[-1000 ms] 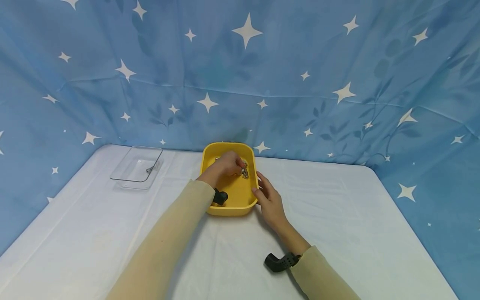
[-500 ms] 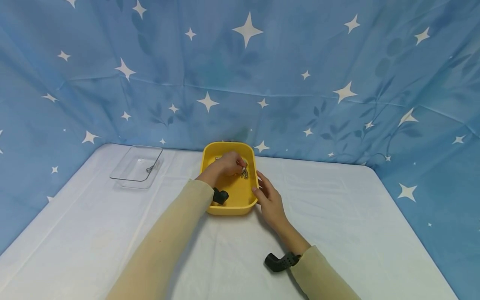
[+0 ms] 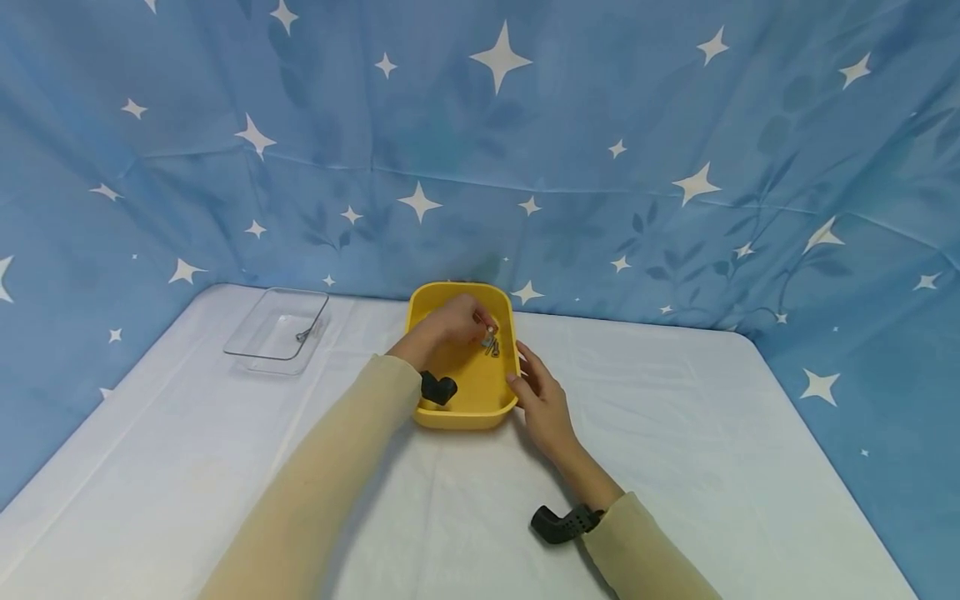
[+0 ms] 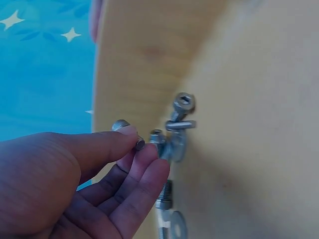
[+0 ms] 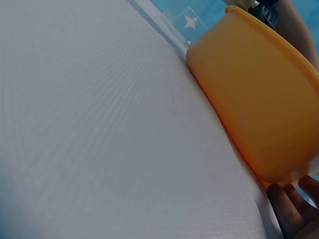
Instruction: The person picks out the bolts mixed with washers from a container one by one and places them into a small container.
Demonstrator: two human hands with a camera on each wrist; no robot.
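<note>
My left hand reaches inside a yellow plastic bin. Thumb and fingers pinch a small metal bolt, held just above the bin floor. Close to the fingertips lie loose socket-head bolts and flat washers, near the bin's far right side. At the right wall my right hand holds the bin, thumb at the rim and fingers against the outside. The right wrist view shows the fingers at the bin's lower outer corner.
A clear glass dish stands at the back left, with a metal bolt inside. A white cloth covers the table. Behind it hangs a blue star-patterned curtain.
The left hand has risen slightly from the loose hardware, the forearm shifting a little left. The right hand stays on the bin wall. The head view has shifted slightly.
</note>
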